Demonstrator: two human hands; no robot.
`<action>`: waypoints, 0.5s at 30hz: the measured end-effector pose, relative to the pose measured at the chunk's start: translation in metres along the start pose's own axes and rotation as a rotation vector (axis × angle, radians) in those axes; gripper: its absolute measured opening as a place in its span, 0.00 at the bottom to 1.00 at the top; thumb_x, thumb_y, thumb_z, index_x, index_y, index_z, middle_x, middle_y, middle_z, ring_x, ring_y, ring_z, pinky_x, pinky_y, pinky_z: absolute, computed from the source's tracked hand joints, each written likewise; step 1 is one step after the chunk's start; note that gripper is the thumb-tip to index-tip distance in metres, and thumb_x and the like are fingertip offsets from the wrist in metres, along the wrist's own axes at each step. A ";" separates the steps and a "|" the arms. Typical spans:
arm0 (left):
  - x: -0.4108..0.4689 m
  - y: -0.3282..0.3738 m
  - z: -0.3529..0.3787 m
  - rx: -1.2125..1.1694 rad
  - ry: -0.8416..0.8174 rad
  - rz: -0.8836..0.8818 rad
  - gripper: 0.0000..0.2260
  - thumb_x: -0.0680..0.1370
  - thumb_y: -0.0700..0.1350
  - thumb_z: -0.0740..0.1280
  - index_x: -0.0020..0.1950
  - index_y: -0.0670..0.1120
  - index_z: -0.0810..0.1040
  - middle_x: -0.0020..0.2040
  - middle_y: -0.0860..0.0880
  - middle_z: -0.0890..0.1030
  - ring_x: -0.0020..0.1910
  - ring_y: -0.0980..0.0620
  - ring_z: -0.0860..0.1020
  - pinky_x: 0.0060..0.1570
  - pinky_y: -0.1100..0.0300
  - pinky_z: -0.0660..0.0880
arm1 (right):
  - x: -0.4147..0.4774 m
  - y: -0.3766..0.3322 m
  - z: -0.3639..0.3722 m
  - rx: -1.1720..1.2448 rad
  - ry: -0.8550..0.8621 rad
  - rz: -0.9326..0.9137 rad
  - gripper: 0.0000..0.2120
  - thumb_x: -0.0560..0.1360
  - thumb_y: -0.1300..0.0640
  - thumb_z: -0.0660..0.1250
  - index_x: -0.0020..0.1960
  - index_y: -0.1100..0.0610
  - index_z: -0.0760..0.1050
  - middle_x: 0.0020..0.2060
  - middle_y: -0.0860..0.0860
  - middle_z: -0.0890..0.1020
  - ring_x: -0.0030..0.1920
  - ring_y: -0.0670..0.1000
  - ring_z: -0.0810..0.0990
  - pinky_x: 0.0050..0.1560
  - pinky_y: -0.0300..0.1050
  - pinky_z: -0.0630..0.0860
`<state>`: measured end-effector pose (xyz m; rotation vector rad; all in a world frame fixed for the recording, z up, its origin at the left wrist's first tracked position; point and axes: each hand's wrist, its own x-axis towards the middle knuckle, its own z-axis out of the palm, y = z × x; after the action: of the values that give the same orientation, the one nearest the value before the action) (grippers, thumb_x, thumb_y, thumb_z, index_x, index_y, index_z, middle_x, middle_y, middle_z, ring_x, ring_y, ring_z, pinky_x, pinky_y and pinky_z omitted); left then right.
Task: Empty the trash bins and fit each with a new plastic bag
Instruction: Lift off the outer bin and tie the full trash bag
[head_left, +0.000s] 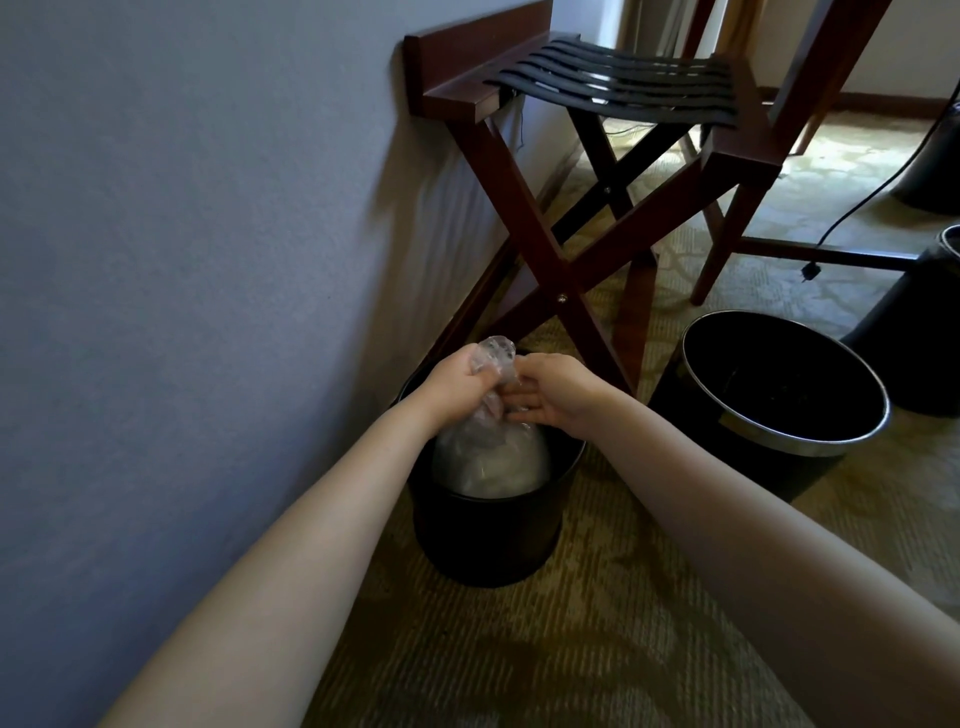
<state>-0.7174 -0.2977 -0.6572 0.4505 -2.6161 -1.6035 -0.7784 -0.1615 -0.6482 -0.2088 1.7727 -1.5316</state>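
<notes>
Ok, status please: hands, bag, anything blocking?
Left hand grips neck of clear bag; right hand open, touching it. Bag sits in black bin. Luggage rack close behind.

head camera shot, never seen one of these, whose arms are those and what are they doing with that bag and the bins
There is no machine here. A person wears a camera on the head, so you look forward and down along their own two bare arms. It is the only view.

The left hand grips the gathered neck of a clear bag. The bag is full of something pale and sits in a black bin. The right hand touches the neck from the other side; whether it grips cannot be told.

A second bin stands apart to the right, dark inside. Both stand on a carpet by a wall. Behind them is a folding wooden rack with black straps.
</notes>
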 end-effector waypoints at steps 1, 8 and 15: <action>-0.002 0.001 -0.001 -0.025 -0.004 -0.001 0.12 0.76 0.47 0.65 0.57 0.44 0.76 0.52 0.46 0.80 0.55 0.47 0.78 0.57 0.50 0.75 | 0.000 0.000 0.000 0.003 -0.008 -0.006 0.14 0.81 0.57 0.59 0.62 0.63 0.76 0.56 0.60 0.82 0.57 0.58 0.81 0.56 0.52 0.78; 0.000 0.000 -0.002 -0.073 0.039 -0.015 0.11 0.78 0.43 0.63 0.55 0.37 0.74 0.49 0.38 0.78 0.51 0.41 0.77 0.52 0.47 0.74 | -0.004 0.001 -0.001 -0.064 -0.009 -0.071 0.07 0.79 0.60 0.59 0.48 0.59 0.75 0.43 0.56 0.81 0.43 0.53 0.80 0.40 0.43 0.73; 0.000 0.000 -0.002 -0.098 0.013 -0.039 0.07 0.77 0.42 0.62 0.52 0.39 0.75 0.43 0.43 0.74 0.42 0.48 0.74 0.44 0.54 0.71 | 0.000 0.010 0.000 -0.415 0.114 -0.138 0.11 0.79 0.59 0.58 0.39 0.55 0.70 0.35 0.50 0.72 0.34 0.48 0.70 0.36 0.41 0.67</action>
<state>-0.7169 -0.2987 -0.6561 0.5073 -2.5206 -1.7246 -0.7752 -0.1593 -0.6572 -0.4637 2.1955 -1.2711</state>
